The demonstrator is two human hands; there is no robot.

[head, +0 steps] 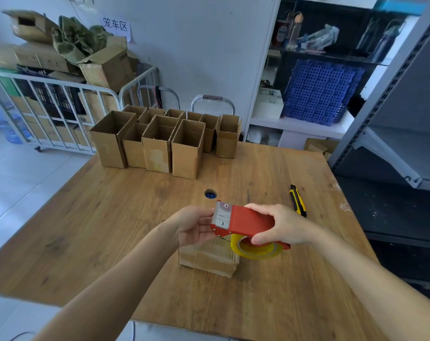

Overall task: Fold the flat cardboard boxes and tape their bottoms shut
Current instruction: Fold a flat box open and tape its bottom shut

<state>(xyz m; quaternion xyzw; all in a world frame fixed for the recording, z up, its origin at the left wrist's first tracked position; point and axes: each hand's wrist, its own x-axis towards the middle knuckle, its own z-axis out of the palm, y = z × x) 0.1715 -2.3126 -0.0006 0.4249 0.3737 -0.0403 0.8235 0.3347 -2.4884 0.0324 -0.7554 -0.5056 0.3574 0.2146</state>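
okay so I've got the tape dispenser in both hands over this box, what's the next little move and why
Probably bring the red tape dispenser down onto the box beneath it and start the strip. Your right hand grips its body, your left hand is at the toothed blade end, and the dispenser is above the box. Whether the box is already taped cannot be told.

Illumination bright, even and cool. Soft faint shadow on the surface [110, 230] beneath the forearms. Mild glare on the floor tiles [17, 173] left of the surface. Shelving [393, 134] right of the surface dim. Wide-angle bowing at frame edges; background slightly soft.
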